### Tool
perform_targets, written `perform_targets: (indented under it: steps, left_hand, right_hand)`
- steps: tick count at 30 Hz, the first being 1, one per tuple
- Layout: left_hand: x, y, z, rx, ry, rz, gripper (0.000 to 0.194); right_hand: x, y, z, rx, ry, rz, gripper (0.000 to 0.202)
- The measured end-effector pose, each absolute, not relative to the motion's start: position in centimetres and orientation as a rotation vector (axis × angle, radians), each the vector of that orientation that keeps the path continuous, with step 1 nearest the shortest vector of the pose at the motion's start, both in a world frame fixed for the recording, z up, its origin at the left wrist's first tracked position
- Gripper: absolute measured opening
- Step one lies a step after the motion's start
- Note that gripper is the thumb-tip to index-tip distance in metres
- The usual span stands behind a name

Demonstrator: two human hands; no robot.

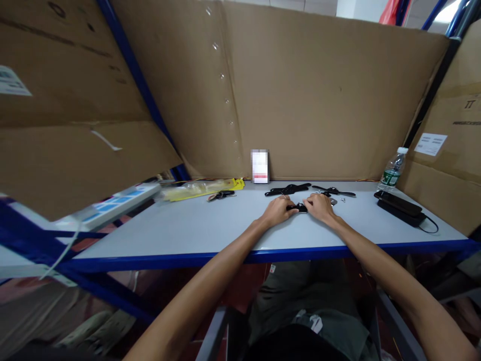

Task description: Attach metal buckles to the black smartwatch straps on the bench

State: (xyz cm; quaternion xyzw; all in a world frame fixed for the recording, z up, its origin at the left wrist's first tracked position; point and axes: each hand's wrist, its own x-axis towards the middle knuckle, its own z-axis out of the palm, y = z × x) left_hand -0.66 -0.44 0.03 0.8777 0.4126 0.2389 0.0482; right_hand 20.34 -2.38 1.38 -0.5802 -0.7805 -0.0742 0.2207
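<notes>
My left hand [278, 210] rests on the grey table with its fingers closed on one end of a small black part [301, 208]. At the other end, the fingertips of my right hand [319, 206] press together against the same part. Its exact kind is too small to make out, and my fingers cover much of it. Just behind my hands lie a flat black strap-like piece [288, 189] and a second, thinner black piece [333, 191]. Beside my right hand are a small metal plate [333, 201] and tiny metal bits [342, 200], perhaps screws.
A phone [260, 166] leans upright against the cardboard back wall [300, 100]. Yellow-edged plastic packaging [199, 189] and keys [221, 195] lie left. At right are a water bottle [392, 170] and a black phone on a dark case [400, 206]. A power strip [120, 203] borders the table's left side.
</notes>
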Motion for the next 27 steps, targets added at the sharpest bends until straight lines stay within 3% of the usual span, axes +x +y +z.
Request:
perform_targets:
  steps: [6, 27]
  left_hand:
    - [-0.65, -0.15, -0.02, 2.631, 1.269, 0.679, 0.042]
    - [-0.36, 0.08, -0.03, 2.617, 1.283, 0.662, 0.034]
  right_hand:
    - [20.08, -2.72, 1.82, -1.650, -2.152, -0.141, 0.043]
    - [20.01, -2.52, 1.79, -1.614, -2.146, -0.127, 0.037]
